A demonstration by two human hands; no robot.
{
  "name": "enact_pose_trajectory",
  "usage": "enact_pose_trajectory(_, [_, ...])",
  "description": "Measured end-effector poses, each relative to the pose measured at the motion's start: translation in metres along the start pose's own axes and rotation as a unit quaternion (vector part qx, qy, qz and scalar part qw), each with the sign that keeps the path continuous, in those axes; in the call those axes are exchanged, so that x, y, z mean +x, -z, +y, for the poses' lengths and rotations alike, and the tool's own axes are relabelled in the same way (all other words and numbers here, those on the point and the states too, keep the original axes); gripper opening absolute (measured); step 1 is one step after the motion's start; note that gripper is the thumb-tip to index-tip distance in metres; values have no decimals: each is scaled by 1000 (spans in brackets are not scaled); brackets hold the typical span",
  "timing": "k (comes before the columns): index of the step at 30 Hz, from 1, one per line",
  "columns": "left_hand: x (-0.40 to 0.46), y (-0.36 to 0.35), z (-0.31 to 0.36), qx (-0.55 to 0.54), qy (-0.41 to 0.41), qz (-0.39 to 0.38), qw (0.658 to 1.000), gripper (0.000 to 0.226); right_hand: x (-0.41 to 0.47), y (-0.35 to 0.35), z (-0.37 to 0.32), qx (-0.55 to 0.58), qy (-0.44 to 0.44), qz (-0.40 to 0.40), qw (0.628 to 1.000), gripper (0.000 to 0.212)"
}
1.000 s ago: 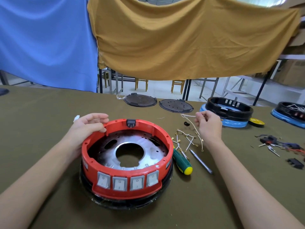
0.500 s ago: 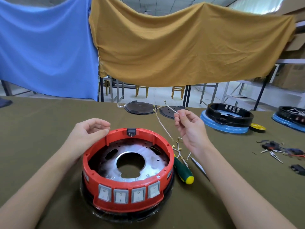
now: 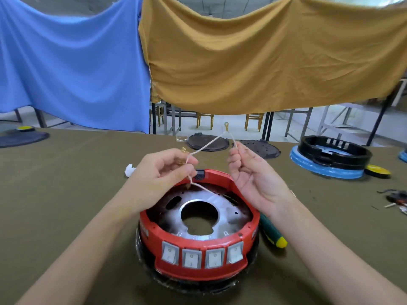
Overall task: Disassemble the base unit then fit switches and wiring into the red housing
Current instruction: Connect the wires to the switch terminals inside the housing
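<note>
The red housing (image 3: 199, 249) sits on the bench (image 3: 66, 194) right in front of me, near its close edge, resting on a black base whose rim shows beneath it. Four white switches (image 3: 202, 256) line the housing's near face, and a metal plate (image 3: 198, 208) with a round hole lies inside.

To the left the green bench top is open out to the far edge, apart from a small white scrap (image 3: 130, 169). To the right a green-handled screwdriver (image 3: 272, 231) lies just beside the housing. Further right and back stand a black-and-blue unit (image 3: 330, 159) and a yellow disc (image 3: 377, 170); loose parts (image 3: 396, 200) sit near the right edge. Two dark round plates (image 3: 208, 142) lie near the far edge.

Both my hands are raised above the back of the housing. My left hand (image 3: 158, 179) pinches a white wire (image 3: 207, 146) between thumb and fingers, and my right hand (image 3: 253, 172) is curled around the same wire's other run. The wire peaks between them at a ring terminal (image 3: 226, 124), and one strand trails down from my left hand into the housing.

Half a second ago my left hand rested on the housing's back rim and only my right held the wire, off to the right; now both hands grip it over the housing.
</note>
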State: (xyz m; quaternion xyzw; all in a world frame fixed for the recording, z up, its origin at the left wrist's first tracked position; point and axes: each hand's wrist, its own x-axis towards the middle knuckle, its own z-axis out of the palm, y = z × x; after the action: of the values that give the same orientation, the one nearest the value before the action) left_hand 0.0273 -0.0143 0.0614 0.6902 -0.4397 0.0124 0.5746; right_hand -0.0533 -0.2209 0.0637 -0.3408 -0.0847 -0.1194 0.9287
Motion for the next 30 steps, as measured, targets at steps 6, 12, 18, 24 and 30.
enact_pose_trajectory(6, [0,-1,0,-136,59,36,988,21,3,1,3,-27,-14,80,996,28])
enact_pose_trajectory(12, [3,0,-7,-192,137,129,963,22,-4,-3,4,-212,3,74,975,40])
enact_pose_trajectory(18, [2,2,-11,-154,128,174,964,8,-11,-15,14,-455,70,78,884,41])
enact_pose_trajectory(24, [2,1,-7,-186,140,188,954,13,-12,-16,15,-466,120,52,875,43])
enact_pose_trajectory(30, [0,-4,0,-221,148,90,960,21,-13,-16,22,-653,140,30,743,13])
